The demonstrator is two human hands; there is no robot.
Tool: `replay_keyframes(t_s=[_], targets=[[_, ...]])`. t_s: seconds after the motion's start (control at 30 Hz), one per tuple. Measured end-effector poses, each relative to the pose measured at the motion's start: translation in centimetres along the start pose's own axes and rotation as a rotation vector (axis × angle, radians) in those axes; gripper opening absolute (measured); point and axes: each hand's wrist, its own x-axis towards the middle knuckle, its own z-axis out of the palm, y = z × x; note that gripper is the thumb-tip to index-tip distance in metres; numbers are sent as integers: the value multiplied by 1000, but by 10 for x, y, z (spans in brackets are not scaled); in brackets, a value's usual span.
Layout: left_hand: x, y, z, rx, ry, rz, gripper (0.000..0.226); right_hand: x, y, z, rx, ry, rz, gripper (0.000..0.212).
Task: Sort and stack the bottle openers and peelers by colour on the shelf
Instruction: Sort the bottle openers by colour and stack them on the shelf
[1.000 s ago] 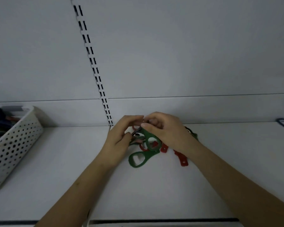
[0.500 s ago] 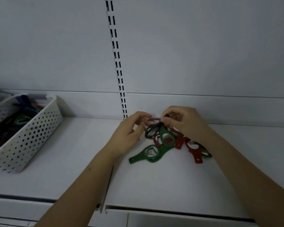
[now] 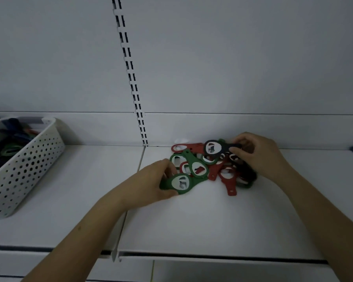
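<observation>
Now the left hand (image 3: 151,184) grips a green opener (image 3: 179,184) at the near-left edge of the mixed pile (image 3: 210,167) on the shelf (image 3: 192,224), while the right hand (image 3: 257,153) pinches a dark opener (image 3: 214,148) by its handle above the pile.

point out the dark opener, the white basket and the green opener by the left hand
dark opener (image 3: 224,148), head view, on the neck between ring and handle
white basket (image 3: 29,165), head view, on its perforated side wall
green opener (image 3: 194,181), head view, on the ring's right rim
</observation>
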Motion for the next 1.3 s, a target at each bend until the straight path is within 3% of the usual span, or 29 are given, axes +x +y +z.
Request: replay_keyframes(t_s=[0.1, 0.2, 0.3, 0.4, 0.47, 0.53, 0.7, 0.87, 0.93, 1.03, 1.1, 1.17, 1.3], targets=[[6, 0, -1, 14, 16, -6, 35, 1, 17, -10, 103, 41, 100, 8], [19, 3, 1, 13, 155, 65, 36, -6, 39, -14, 27, 40, 150, 4], [44, 21, 13, 72, 278, 177, 43, -11, 51, -8, -48, 15, 84, 27], [72, 39, 30, 184, 234, 211, 65, -11, 54, 0, -256, -105, -17, 58], [89, 43, 38, 270, 175, 158, 75, -11, 55, 1, -296, -136, 8, 60], [99, 41, 41, 323, 211, 131, 67, -10, 58, -3, -264, -84, 34, 54], [96, 26, 37, 201, 369, 128, 42, -14, 64, -11, -221, -38, 37, 40], [81, 21, 19, -23, 425, 6, 27, -11, 50, -7, -407, -136, 137, 79], [79, 14, 10, 14, 428, -36, 29, -7, 50, -9, -338, -117, 143, 73], [74, 2, 1, 74, 416, -50, 26, -4, 53, -14, -156, -50, 105, 37], [72, 2, 0, 113, 492, 2, 25, -5, 54, -16, -130, -5, 83, 21], [74, 11, 4, 168, 500, 100, 28, -5, 54, -16, -144, 12, 62, 18], [89, 23, 21, 288, 237, 177, 44, -5, 50, -10, -350, 16, -38, 23]])
